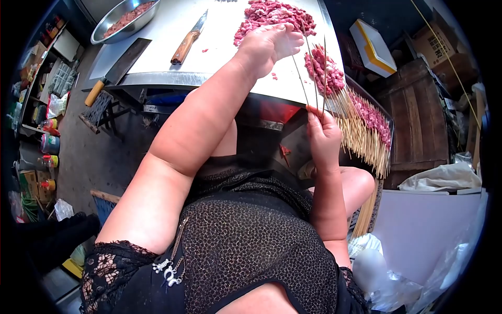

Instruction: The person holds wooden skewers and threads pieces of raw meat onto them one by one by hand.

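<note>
White tabletop (157, 52) — meat pieces (269, 13) heap near its right edge, left hand (265, 48) at their near side, grip unclear; right hand (324, 137), off the near-right corner, pinches fanned skewers (315, 86) — a slip could jab the left fingers.

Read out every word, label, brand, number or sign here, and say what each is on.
No text is readable.
Cardboard box at upper right: dark printed characters, too blurred to read.
Containers along the left edge: coloured labels, too small to read.
</note>
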`<action>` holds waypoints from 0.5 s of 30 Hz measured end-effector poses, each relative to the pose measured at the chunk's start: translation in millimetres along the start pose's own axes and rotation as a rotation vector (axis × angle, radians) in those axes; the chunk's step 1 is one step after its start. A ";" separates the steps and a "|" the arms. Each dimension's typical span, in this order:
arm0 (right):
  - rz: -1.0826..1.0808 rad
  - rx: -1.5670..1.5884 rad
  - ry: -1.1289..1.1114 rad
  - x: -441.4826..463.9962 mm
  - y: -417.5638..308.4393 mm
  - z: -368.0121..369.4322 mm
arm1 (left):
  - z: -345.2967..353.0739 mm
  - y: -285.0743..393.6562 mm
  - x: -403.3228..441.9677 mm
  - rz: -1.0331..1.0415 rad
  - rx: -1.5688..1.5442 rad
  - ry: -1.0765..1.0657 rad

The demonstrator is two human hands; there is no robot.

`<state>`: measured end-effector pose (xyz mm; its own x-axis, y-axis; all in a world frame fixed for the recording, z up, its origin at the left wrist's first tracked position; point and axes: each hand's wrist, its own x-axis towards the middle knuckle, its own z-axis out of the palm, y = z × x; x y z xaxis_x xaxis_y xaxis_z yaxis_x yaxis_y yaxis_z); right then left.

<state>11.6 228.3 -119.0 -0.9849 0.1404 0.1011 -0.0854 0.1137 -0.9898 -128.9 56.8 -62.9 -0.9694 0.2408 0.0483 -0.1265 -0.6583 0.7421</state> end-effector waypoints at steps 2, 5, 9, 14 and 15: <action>-0.027 0.012 0.003 -0.3 -0.4 0.0 | 3.2 -0.4 -3.0 0.011 -0.008 -0.001; -0.058 -0.029 -0.008 1.9 4.6 0.6 | 9.7 -1.9 -7.5 0.020 -0.030 0.021; -0.046 -0.018 -0.003 3.3 1.3 4.7 | 12.7 -6.3 -8.9 0.055 -0.055 0.053; -0.049 -0.007 0.008 6.9 0.2 10.0 | 12.4 -8.6 -9.3 0.042 -0.074 0.024; -0.047 -0.007 0.007 7.4 -1.1 11.3 | 12.2 -9.0 -9.4 0.022 -0.074 0.012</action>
<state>2.7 218.1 -118.3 -0.9787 0.1416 0.1486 -0.1309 0.1273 -0.9832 -116.0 69.1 -61.9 -0.9745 0.2175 0.0558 -0.1200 -0.7145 0.6893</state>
